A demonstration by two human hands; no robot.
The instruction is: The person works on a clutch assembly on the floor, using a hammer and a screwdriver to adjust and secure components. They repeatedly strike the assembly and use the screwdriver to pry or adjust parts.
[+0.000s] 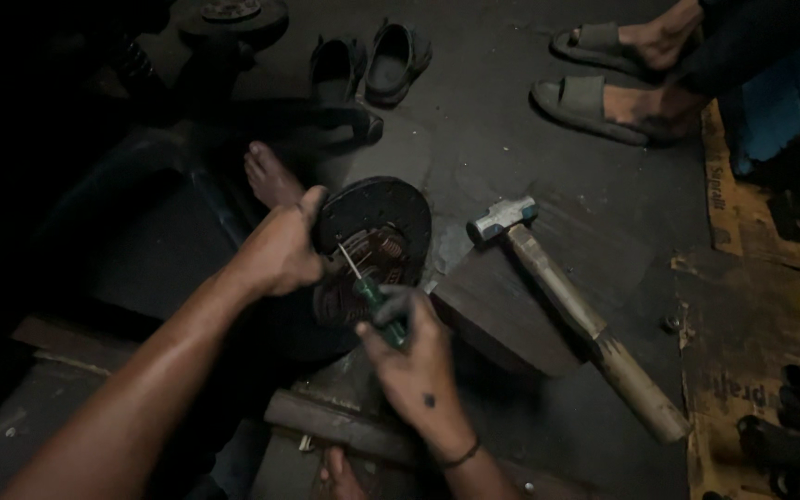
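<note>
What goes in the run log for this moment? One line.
left hand: grips disc rim | right hand: holds screwdriver, tip on disc | hammer: lies on block

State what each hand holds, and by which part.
Left hand grips the round disc by its upper-left rim; right hand holds the screwdriver by its green handle.

The clutch disc (377, 243) is round and dark, with a rough black friction ring around a reddish-brown metal centre. It stands tilted on the floor, its top rim gripped. The screwdriver (369, 287) has a thin bright metal shaft and a green handle; its tip points up-left into the disc's centre, the handle being held.
</note>
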